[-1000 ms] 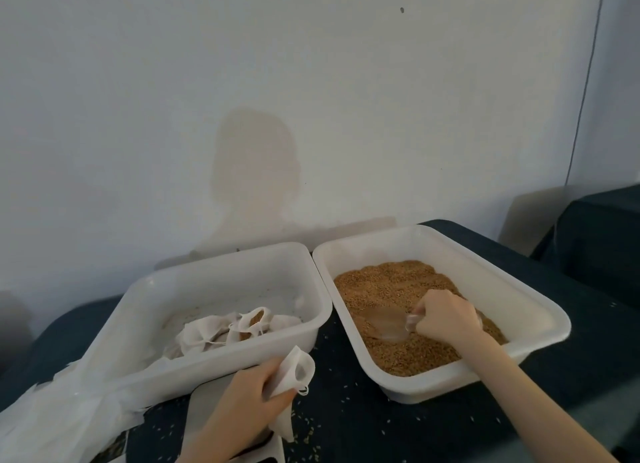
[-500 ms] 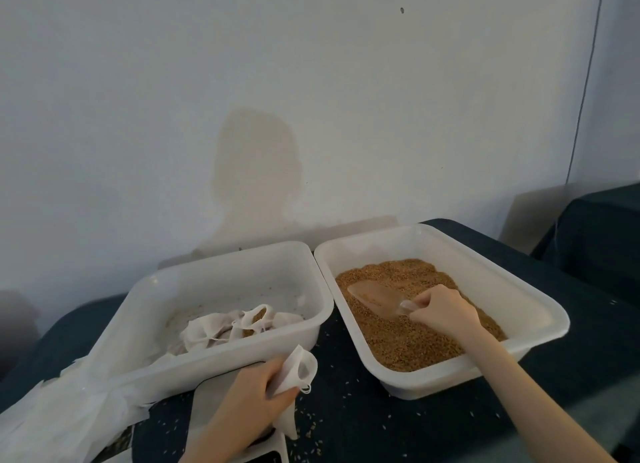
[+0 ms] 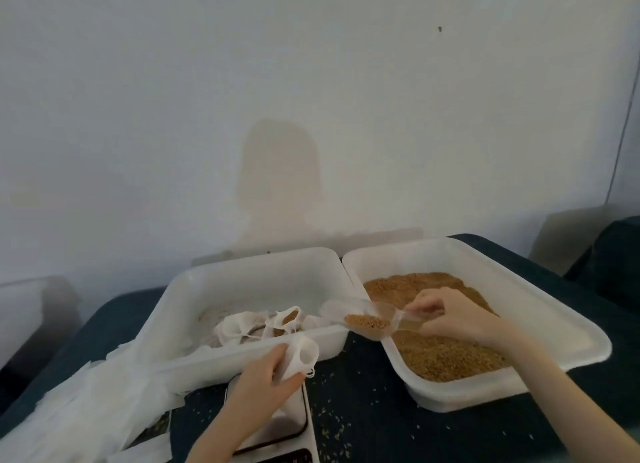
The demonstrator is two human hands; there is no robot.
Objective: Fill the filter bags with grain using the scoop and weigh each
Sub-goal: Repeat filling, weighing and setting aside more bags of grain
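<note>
A: Only the head camera here. Where does the job stand?

B: Mid-fill, I'd judge. The right hand [image 3: 457, 315] has its fingers curled round the handle of the clear scoop [image 3: 367, 320], which carries a small load of grain and hangs over the near left rim of the grain tub [image 3: 588, 344], its bowl reaching across the gap towards the other tub.

A: And the bag?

B: The left hand [image 3: 266, 376] pinches an empty filter bag [image 3: 301, 357] just below its mouth, fingers closed on the cloth, the mouth held round and open. It sits just in front of the near wall of the bag tub [image 3: 242, 275], above the scale [image 3: 287, 428] at the near edge of the tabletop [image 3: 398, 428]. Scoop and bag are near but not touching; nothing has gone into this bag as far as I can see.

A: Anything finished?

B: In the bag tub lies a heap of bags [image 3: 256, 325]; at least one shows grain at its mouth, so some look filled. How many I cannot tell. Whether they were weighed is not shown.

A: What remains?

B: Tipping this scoopful in, weighing the bag, and then the flat white bags [image 3: 69, 403] piled at the tabletop's near left corner, which look unused. The grain [image 3: 446, 355] is plentiful. Loose kernels [image 3: 332, 424] dot the cloth by the scale.
</note>
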